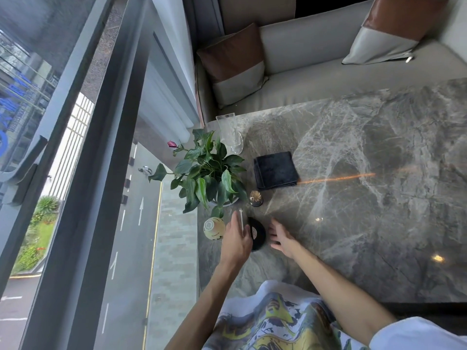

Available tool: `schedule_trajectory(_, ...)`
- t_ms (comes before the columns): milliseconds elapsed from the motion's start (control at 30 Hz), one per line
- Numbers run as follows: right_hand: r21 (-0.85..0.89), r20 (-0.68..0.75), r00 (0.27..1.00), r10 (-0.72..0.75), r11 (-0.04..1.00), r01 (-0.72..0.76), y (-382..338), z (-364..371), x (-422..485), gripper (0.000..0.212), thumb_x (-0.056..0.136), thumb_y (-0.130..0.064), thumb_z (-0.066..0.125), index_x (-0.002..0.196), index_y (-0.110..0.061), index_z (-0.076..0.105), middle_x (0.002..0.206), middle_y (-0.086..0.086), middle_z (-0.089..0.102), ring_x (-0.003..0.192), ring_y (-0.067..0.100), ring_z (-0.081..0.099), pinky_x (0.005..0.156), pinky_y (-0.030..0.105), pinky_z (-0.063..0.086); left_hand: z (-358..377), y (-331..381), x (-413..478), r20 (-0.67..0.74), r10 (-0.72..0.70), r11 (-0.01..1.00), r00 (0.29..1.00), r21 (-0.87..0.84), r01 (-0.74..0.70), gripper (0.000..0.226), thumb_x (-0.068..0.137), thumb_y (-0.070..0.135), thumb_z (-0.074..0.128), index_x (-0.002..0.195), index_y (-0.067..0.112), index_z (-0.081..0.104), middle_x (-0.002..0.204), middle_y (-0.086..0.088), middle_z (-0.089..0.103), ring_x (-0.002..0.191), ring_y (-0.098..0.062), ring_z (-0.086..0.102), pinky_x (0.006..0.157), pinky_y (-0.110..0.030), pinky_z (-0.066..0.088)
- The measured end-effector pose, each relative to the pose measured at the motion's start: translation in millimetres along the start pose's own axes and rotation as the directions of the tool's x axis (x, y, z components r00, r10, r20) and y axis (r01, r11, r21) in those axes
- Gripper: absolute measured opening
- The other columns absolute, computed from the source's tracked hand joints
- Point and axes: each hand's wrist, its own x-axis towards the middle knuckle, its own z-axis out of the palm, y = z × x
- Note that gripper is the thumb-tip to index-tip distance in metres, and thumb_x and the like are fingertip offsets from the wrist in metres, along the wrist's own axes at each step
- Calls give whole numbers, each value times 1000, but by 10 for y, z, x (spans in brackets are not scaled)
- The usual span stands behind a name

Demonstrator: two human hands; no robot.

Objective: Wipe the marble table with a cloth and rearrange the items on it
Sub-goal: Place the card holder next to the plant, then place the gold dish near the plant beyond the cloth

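Evidently the rearranging step was in hand: the left hand (pixel 236 239) and right hand (pixel 280 237) flanked a small round black container (pixel 257 234), fingers (pixel 273 227) spread, gripping nothing. The folded dark-grey cloth (pixel 276 173) lay flat on the polished grey veined-marble desk (pixel 366 198), beside the leafy potted plant (pixel 209 175). Next would likely come closing on the container, then fetching the cloth.

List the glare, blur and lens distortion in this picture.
Head view: an orange light streak and small bright spots glare off the marble table; the wide lens bends the window frame and table edges; the left hand and right hand look slightly soft; the folded cloth stays fairly sharp.
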Motion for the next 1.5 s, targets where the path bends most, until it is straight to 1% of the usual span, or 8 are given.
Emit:
schedule_trajectory(133, -209, 5, 990, -144, 968, 142, -93, -431, -285, 88, 79, -81, 38, 149, -29, 29, 155, -9, 30, 142, 15, 30, 119, 37, 20, 5, 283, -133, -122, 230, 900, 966, 405, -163, 51, 90, 23, 39, 140, 13, 33, 133, -10, 50, 114, -33, 52, 89, -43, 48)
schedule_trajectory(267, -519, -53, 885, -463, 770, 372, -226, -1172, -708, 85, 83, -68, 48, 144, -9, 38, 152, 11, 38, 143, 29, 32, 119, 40, 25, 426, 630, -14, -38, 464, 760, 885, 531, -376, 48, 85, 27, 35, 128, 10, 50, 130, -12, 56, 123, -33, 47, 106, -44, 39)
schedule_trajectory(367, -863, -103, 814, -572, 458, 213, -136, -1981, -871, 73, 89, -71, 28, 150, -31, 26, 158, -2, 25, 148, 24, 16, 120, 42, 14, 1029, 902, 116, 195, 363, 665, 911, 630, -400, 52, 90, 37, 37, 138, 17, 41, 147, -17, 40, 142, -39, 25, 116, -57, 16)
schedule_trajectory(500, -938, -164, 821, -548, 343, 42, -46, -3175, -1078, 66, 92, -62, 32, 151, -38, 15, 163, -2, 7, 150, 23, -4, 121, 48, 1, 1899, 1184, 230, 352, 197, 582, 915, 709, -399, 65, 91, 57, 37, 147, 29, 21, 160, -12, 11, 148, -37, -1, 112, -65, -7)
schedule_trajectory(733, -902, -284, 860, -423, 421, -91, -29, -5201, -1616, 66, 94, -62, 31, 152, -33, 19, 162, 1, 16, 150, 25, 7, 119, 43, 9, 3317, 2060, 155, 376, 105, 668, 921, 659, -346, 66, 91, 61, 33, 148, 31, 21, 160, -10, 13, 148, -36, 2, 115, -62, -2)
schedule_trajectory(1067, -429, -579, 769, -271, 903, -5, 87, -6975, -2318, 78, 83, -72, 45, 146, -27, 38, 152, -3, 38, 140, 16, 35, 115, 36, 31, 4606, 3361, 55, 540, 227, 784, 811, 393, -481, 55, 95, 44, 42, 143, 18, 38, 145, -8, 47, 135, -29, 42, 112, -42, 33)
schedule_trajectory(1300, -334, -673, 633, -383, 921, 202, -499, -8232, -2498, 43, 97, -34, 51, 137, -16, 51, 128, -2, 59, 110, 13, 56, 83, 23, 45, 5518, 4398, 111, 505, 212, 914, 836, 201, -353, 34, 96, 29, 47, 123, 12, 59, 114, -14, 70, 113, -31, 61, 93, -35, 46)
schedule_trajectory(1500, -379, -682, 607, -407, 907, 182, -1449, -9787, -1397, 39, 93, -21, 57, 128, -5, 59, 125, 13, 64, 116, 27, 61, 101, 38, 45, 6830, 5612, 725, 445, 148, 964, 883, 135, -229, 23, 84, 11, 49, 83, 1, 70, 100, -22, 71, 99, -36, 66, 79, -36, 49)
